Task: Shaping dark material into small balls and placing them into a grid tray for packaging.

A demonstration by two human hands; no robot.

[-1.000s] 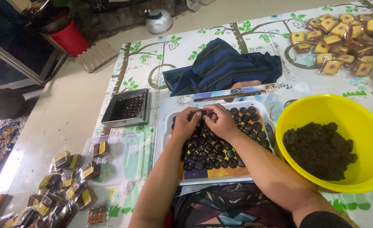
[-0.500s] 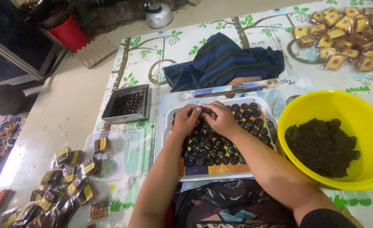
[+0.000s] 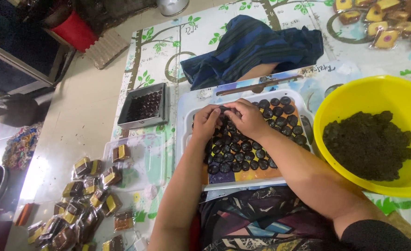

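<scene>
My left hand (image 3: 206, 122) and my right hand (image 3: 248, 118) meet over a white tray (image 3: 185, 116) filled with rows of small dark round balls (image 3: 242, 155). Together the fingertips pinch one dark ball (image 3: 223, 109) at the tray's upper left part. The tray lies on a colourful board over my lap. To the right stands a big yellow bowl (image 3: 354, 100) holding a mound of dark crumbly mix (image 3: 368, 144).
A small dark square tin (image 3: 143, 107) with dark balls sits left of the tray. Several wrapped packets (image 3: 87, 195) lie at the lower left, more packets (image 3: 382, 21) at the top right. A striped blue cloth (image 3: 254, 49) lies beyond the tray. A red container (image 3: 74, 30) stands at the top left.
Both hands stay together over the tray, working the same dark ball between the fingertips. The camera view has shifted a little closer.
</scene>
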